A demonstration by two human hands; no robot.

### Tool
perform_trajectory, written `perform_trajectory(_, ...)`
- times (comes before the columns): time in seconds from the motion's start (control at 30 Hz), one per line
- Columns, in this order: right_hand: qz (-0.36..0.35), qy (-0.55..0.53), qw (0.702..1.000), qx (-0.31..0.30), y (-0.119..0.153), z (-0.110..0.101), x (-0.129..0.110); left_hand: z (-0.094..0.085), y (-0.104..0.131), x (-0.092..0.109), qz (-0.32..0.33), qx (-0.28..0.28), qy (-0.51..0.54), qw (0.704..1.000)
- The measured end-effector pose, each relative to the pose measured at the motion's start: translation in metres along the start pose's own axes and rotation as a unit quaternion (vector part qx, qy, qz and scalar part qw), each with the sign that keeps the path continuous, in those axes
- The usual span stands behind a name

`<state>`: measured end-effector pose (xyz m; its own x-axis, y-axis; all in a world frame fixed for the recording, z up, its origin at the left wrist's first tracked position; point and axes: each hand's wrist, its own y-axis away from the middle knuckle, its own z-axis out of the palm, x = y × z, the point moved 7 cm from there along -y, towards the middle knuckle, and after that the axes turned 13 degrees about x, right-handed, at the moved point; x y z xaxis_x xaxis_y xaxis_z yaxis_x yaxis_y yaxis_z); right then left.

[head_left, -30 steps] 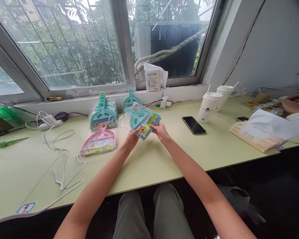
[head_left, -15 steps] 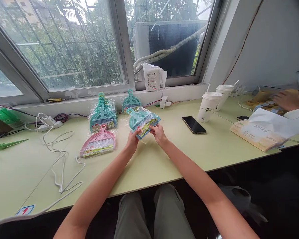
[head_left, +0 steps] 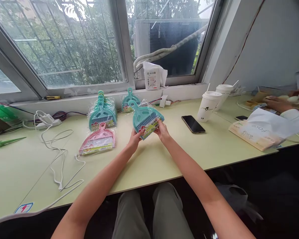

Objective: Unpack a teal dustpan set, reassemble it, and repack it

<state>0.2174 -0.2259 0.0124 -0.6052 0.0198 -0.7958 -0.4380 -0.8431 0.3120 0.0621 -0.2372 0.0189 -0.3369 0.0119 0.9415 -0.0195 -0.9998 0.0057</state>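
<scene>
A teal dustpan and brush set [head_left: 146,117] in clear plastic wrap is held above the table, tilted, its handle pointing up and left. My left hand [head_left: 135,139] grips its lower left corner, and my right hand [head_left: 162,129] grips its lower right side by the printed label. Left of my hands a wrapped pink dustpan set [head_left: 99,140] lies on the table. Behind that stands a row of wrapped teal dustpan sets [head_left: 102,116]. One more teal dustpan set [head_left: 130,100] leans against the window ledge, partly behind the held one.
A smartphone [head_left: 193,124] and two white paper cups [head_left: 207,106] are to the right, with a tissue pack [head_left: 254,132] farther over. White cables [head_left: 61,151] sprawl across the left of the table [head_left: 129,176]. At far right, another person's hands [head_left: 276,103] handle items.
The held dustpan set has turned to a more upright, front-facing angle, and its handle has risen slightly. Both hands have kept hold. The other person's hands have shifted.
</scene>
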Motion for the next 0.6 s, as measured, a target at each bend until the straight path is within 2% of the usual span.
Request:
perform_trajectory(0.2,0.013,-0.003,0.999,-0.032,0.000,0.006,0.001,-0.005,-0.006,0.000,-0.010,0.014,0.009,1.000)
perform_trajectory(0.33,-0.004,0.007,0.991,-0.133,0.006,0.020,-0.001,-0.012,-0.011,0.007,-0.015,0.025,0.021,0.999)
perform_trajectory(0.4,-0.033,0.010,0.986,-0.165,0.009,0.023,-0.003,-0.010,-0.009,0.010,-0.025,0.000,0.017,1.000)
perform_trajectory(0.53,-0.085,-0.006,0.989,-0.123,0.007,0.016,-0.009,0.009,0.005,0.002,-0.095,-0.124,-0.004,0.988)
perform_trajectory(0.6,-0.092,-0.013,0.989,-0.112,0.006,0.014,-0.010,0.012,0.006,-0.002,-0.114,-0.136,0.016,0.984)
